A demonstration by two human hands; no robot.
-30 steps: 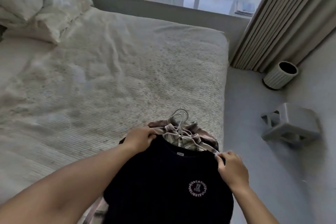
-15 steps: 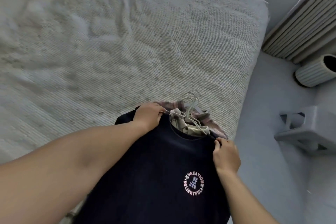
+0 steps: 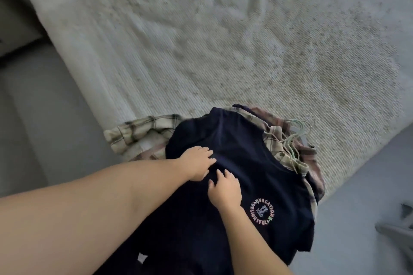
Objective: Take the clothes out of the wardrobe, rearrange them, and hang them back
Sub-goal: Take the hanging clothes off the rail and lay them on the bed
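The navy T-shirt (image 3: 234,174) lies on top of a pile of plaid shirts (image 3: 143,136) at the near edge of the bed (image 3: 223,40). Your right hand (image 3: 224,192) and left hand (image 3: 197,163) rest side by side on its chest, fingers loosely spread and flat, gripping nothing. Smooth outward from the middle with even pressure, and don't drag the pile off the edge. Beyond, the hangers (image 3: 297,134) poke from the collars. A second ago both hands pinched the shoulders; now they've come down to the chest.
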